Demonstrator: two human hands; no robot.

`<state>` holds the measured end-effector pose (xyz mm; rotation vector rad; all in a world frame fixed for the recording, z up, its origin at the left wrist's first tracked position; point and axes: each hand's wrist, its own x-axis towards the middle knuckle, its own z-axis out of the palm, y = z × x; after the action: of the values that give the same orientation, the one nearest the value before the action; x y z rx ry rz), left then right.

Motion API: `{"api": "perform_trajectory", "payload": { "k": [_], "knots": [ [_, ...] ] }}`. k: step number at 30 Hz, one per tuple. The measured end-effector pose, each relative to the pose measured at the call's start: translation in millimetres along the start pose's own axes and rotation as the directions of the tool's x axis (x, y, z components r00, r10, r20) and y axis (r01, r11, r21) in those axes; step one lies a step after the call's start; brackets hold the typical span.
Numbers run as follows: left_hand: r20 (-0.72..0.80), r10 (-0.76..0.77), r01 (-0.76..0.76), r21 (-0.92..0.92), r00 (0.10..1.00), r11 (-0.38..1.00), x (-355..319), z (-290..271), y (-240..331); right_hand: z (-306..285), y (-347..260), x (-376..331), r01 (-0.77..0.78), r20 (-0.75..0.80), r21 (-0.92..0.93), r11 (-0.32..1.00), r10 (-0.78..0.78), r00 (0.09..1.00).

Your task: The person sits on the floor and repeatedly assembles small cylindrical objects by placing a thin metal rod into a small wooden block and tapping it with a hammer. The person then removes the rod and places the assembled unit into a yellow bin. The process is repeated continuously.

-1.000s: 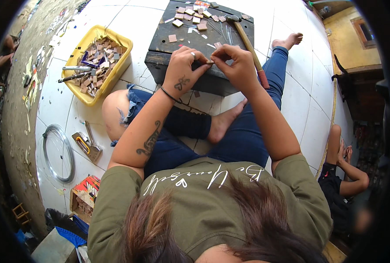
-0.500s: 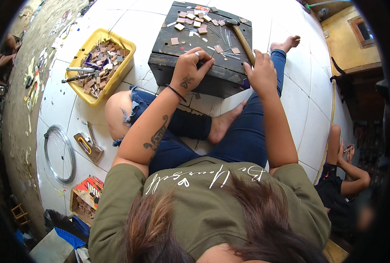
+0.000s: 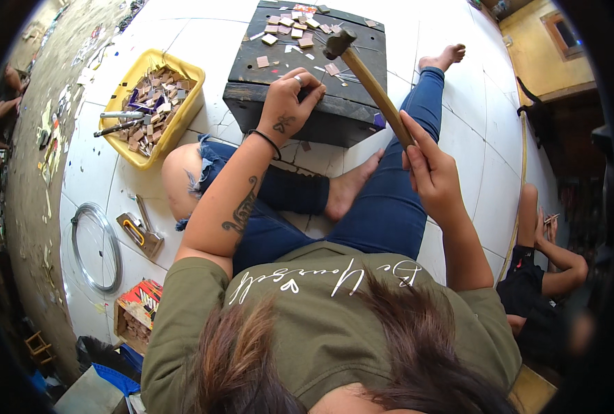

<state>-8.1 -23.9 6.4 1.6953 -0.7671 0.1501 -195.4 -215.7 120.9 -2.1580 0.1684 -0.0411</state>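
My right hand (image 3: 432, 169) grips the wooden handle of a hammer (image 3: 374, 88), its dark head raised above the right part of a black wooden block (image 3: 252, 63). Over the block's near edge, my left hand (image 3: 287, 103) is closed in a pinch, with what looks like a thin piece of wire sticking up from the fingertips; most of it is hidden. Small square wooden pieces (image 3: 269, 40) lie scattered on the block's far half. Short straight wires (image 3: 348, 78) lie on its right side, partly behind the hammer.
At the left stands a yellow basin (image 3: 198, 96) full of small wooden pieces, with pliers (image 3: 124, 114) across its rim. A staple gun (image 3: 140, 236), a wire coil (image 3: 117, 259) and an open carton (image 3: 124, 314) rest on the tiles. Another person (image 3: 551, 265) sits at the right.
My right hand has taken hold of the hammer, which lay on the block, and lifted it toward me. My left hand stays pinched at the block's near edge.
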Motion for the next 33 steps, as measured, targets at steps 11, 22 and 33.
{"api": "perform_trajectory", "payload": {
  "k": [11,22,33],
  "knots": [
    [0.018,0.014,-0.015,0.033,1.0,0.999,0,-2,2,-3,-10,-6,0.165,-0.051,-0.133,0.977,-0.173,0.984],
    [-0.057,0.05,-0.045,0.084,0.997,0.995,-2,3,2,19,36,36,0.142,-0.194,-0.43,0.892,-0.245,0.95],
    [0.238,-0.055,0.06,-0.014,0.97,0.998,-47,-5,47,57,39,74,0.435,-0.142,-0.161,0.886,-0.457,0.878]
  ]
}}
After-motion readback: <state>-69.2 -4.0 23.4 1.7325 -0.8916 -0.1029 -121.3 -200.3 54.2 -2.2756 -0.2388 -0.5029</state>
